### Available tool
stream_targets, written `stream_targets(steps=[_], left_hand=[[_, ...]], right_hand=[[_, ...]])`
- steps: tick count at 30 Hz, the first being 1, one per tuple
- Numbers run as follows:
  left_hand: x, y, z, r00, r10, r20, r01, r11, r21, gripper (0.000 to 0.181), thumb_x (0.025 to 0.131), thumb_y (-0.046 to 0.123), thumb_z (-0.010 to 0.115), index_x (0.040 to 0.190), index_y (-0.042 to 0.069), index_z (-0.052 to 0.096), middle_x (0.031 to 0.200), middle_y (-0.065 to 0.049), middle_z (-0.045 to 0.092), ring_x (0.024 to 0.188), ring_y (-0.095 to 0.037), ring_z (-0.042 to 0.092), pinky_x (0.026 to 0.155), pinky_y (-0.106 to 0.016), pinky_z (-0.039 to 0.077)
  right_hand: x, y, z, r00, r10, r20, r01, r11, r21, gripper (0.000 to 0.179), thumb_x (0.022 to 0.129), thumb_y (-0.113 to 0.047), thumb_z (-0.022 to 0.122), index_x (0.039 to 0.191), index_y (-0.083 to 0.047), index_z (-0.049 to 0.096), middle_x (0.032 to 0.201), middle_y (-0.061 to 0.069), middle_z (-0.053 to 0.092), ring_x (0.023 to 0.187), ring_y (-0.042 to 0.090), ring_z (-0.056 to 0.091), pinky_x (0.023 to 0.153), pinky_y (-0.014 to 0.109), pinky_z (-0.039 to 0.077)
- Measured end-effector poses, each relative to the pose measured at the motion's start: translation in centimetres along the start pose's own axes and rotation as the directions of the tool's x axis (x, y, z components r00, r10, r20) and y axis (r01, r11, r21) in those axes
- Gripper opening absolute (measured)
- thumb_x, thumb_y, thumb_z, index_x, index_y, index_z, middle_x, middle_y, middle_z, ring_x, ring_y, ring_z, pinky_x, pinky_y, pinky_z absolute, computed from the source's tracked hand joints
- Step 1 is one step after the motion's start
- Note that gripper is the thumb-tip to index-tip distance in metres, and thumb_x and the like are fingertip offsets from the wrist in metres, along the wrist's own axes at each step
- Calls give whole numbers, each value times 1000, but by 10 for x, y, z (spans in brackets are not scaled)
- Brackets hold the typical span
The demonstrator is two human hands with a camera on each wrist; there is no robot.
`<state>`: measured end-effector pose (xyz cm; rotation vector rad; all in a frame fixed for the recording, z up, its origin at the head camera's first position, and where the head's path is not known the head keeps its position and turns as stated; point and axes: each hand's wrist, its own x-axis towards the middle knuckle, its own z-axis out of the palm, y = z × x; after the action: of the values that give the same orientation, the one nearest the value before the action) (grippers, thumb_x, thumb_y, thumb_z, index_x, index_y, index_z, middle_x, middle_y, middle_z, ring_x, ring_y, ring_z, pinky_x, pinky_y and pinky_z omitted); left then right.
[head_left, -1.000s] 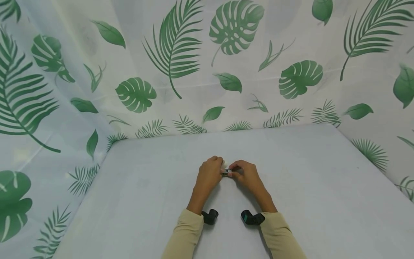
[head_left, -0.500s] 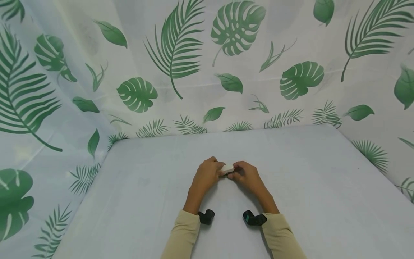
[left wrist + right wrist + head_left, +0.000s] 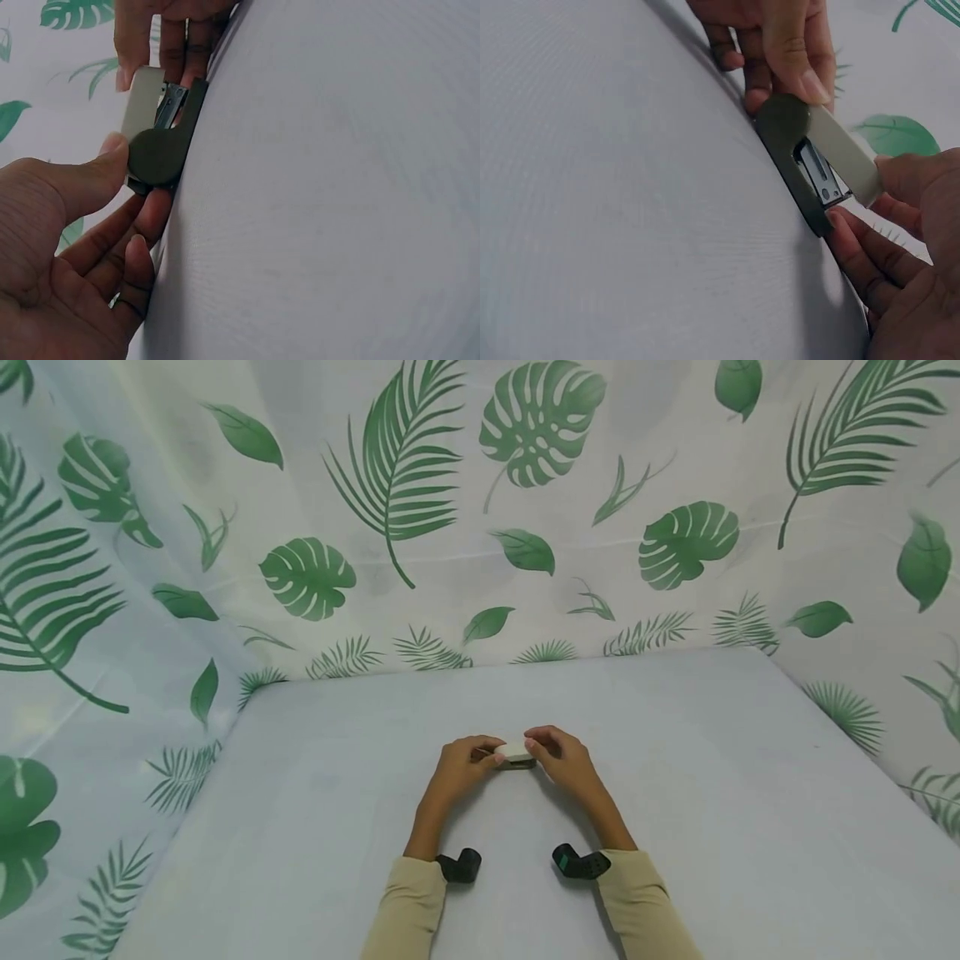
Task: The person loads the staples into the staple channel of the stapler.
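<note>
A small stapler with an off-white top and a dark green base [image 3: 516, 755] sits on the white table between both hands. Its rounded hinge end [image 3: 157, 157] is pinched by my left hand [image 3: 456, 771], thumb on the top and fingers at the back. At the other end, my right hand [image 3: 568, 766] has its thumb against the white top lever [image 3: 849, 159], with fingers by the base tip. The lever stands angled up from the base in the right wrist view, and the metal staple channel [image 3: 821, 172] shows in the gap.
The white cloth-covered table [image 3: 337, 827] spreads around the hands. A white curtain with green leaf prints [image 3: 450, 560] rises behind it and at both sides. Black wrist cameras [image 3: 461, 866] sit at each beige sleeve.
A second ago the metal inside of the stapler faced up; then the white top came over it. The left hand has shifted left to the hinge end, and the stapler has moved slightly left.
</note>
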<state>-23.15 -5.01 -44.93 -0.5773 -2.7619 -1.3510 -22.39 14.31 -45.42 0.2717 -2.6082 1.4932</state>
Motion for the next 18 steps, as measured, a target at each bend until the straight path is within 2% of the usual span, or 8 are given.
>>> stream_targets(steps=[4,9,11,15,18], left_hand=[[-2,3,2,1000,-2,-6,2,1000,19,25,85,26,61,106,14,66,102,0,66,85,-16,63,76,-34,48],[-2,5,2,1000,-3,-11,3,1000,24,25,84,25,62,106,13,66,102,-1,66,84,-15,64,76,-33,48],[-3,5,1,1000,-3,-5,3,1000,21,27,85,25,62,109,13,64,103,-2,66,86,-17,64,77,-34,48],[-5,4,-1,1000,-12,19,11,1000,21,35,87,24,59,119,10,57,107,-8,64,92,-21,62,80,-37,48],[-8,5,-2,998,-24,53,20,997,70,44,90,27,56,128,8,48,113,-12,59,98,-24,59,83,-39,46]], right_hand=[[-5,-3,-1,998,-55,3,55,998,34,30,90,-23,56,116,-9,57,100,14,64,85,23,61,69,34,47],[-3,3,3,992,-119,-41,120,993,12,38,89,-18,58,125,-8,50,96,15,65,80,23,63,71,37,48],[-3,5,3,995,-93,-44,94,995,20,42,89,-22,57,127,-6,48,98,15,65,84,24,63,73,39,48],[-5,5,0,999,39,-16,-38,997,61,54,90,-37,52,132,-4,40,110,15,61,96,25,61,77,39,48],[-9,5,-7,996,84,-18,-81,992,98,59,91,-41,48,136,-5,34,116,15,58,104,26,58,84,41,46]])
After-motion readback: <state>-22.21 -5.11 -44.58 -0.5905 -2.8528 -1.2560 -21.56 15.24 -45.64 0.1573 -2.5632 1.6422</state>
